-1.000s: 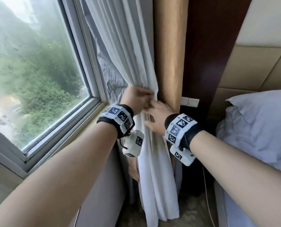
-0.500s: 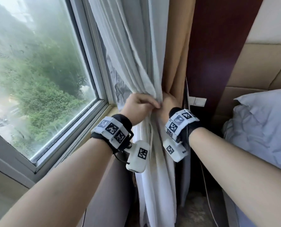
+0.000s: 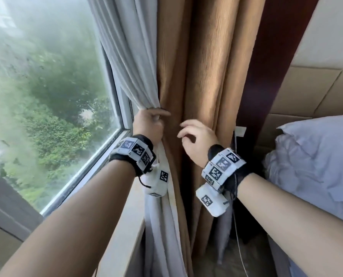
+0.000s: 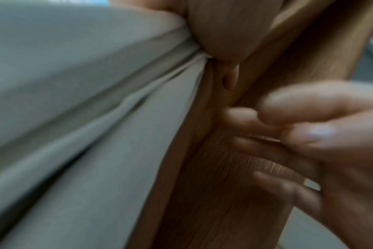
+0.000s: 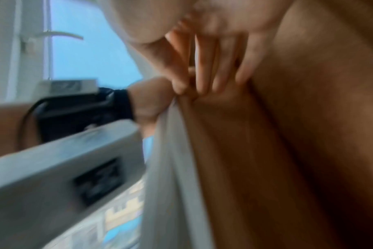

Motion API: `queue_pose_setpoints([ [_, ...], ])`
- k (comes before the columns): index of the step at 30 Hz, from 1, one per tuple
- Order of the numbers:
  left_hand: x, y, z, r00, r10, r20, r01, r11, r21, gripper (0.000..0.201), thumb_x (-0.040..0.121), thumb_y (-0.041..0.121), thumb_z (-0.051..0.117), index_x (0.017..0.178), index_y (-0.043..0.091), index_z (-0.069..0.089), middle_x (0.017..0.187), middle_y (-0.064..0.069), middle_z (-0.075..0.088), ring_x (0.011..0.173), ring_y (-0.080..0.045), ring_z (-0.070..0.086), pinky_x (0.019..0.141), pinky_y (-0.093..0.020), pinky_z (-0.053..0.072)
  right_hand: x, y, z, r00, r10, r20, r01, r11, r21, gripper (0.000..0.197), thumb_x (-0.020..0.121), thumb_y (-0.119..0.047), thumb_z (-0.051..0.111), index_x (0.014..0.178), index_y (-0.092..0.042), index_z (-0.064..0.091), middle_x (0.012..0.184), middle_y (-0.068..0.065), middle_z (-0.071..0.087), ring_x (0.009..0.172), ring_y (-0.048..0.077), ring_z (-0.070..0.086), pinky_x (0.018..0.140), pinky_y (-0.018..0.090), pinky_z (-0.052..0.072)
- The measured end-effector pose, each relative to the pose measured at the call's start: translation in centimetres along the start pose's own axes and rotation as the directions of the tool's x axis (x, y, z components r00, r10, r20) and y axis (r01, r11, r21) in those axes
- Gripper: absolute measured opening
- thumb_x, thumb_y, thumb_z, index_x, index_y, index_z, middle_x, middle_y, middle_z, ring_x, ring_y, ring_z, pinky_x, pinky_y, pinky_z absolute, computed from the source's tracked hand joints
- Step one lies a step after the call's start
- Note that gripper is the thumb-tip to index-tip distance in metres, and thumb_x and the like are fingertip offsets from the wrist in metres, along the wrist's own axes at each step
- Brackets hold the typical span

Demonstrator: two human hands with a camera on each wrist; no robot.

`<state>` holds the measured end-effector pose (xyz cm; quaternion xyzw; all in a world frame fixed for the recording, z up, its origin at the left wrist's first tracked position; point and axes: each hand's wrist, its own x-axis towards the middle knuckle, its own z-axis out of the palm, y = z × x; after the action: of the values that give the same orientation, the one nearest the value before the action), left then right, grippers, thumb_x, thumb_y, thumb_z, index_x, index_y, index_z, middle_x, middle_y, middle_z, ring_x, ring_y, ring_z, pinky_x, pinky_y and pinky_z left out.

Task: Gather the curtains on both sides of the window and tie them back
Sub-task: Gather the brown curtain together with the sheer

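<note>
A white sheer curtain hangs beside the window, with a tan heavy curtain in folds to its right. My left hand grips the gathered white curtain at sill height, fingers curled round the bunch. My right hand hovers in front of the tan folds with relaxed, slightly curled fingers and holds nothing. In the right wrist view my fingers reach toward the tan curtain right beside the left hand and the white curtain. The left wrist view is blurred, showing the white curtain and tan curtain.
The window and its sill lie to the left. A bed pillow sits close on the right under a padded headboard. A dark wood panel, a wall switch and a thin cord are behind the curtains.
My right hand has come off the curtain bunch and opened in front of the tan folds. The left hand keeps its grip on the white curtain, and more tan curtain shows.
</note>
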<state>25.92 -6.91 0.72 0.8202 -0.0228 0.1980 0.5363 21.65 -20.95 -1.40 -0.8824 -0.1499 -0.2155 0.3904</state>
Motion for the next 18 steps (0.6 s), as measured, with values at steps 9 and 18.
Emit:
queue_pose_setpoints([
  [9, -1.4, 0.1, -0.1, 0.999, 0.036, -0.006, -0.036, 0.999, 0.019, 0.041, 0.078, -0.004, 0.046, 0.074, 0.028, 0.071, 0.069, 0.006, 0.063, 0.039, -0.004, 0.047, 0.037, -0.012, 0.036, 2.7, 3.4, -1.3, 0.907, 0.053, -0.417, -0.125, 0.981, -0.146, 0.003, 0.078, -0.025, 0.065, 0.078, -0.023, 0.068, 0.147, 0.005, 0.025, 0.132, 0.026, 0.031, 0.103, 0.02, 0.025],
  [18, -1.6, 3.0, 2.4, 0.997, 0.03, 0.068, -0.026, 0.998, -0.059, 0.032, 0.078, -0.003, 0.06, 0.071, 0.026, 0.07, 0.07, 0.013, 0.064, 0.061, -0.003, 0.056, 0.053, -0.005, 0.041, 2.8, 3.5, -3.2, 0.998, 0.053, 0.045, -0.047, 0.992, -0.118, 0.019, 0.084, -0.015, 0.053, 0.095, -0.017, 0.069, 0.095, 0.007, 0.061, 0.09, 0.025, 0.06, 0.076, 0.022, 0.041],
])
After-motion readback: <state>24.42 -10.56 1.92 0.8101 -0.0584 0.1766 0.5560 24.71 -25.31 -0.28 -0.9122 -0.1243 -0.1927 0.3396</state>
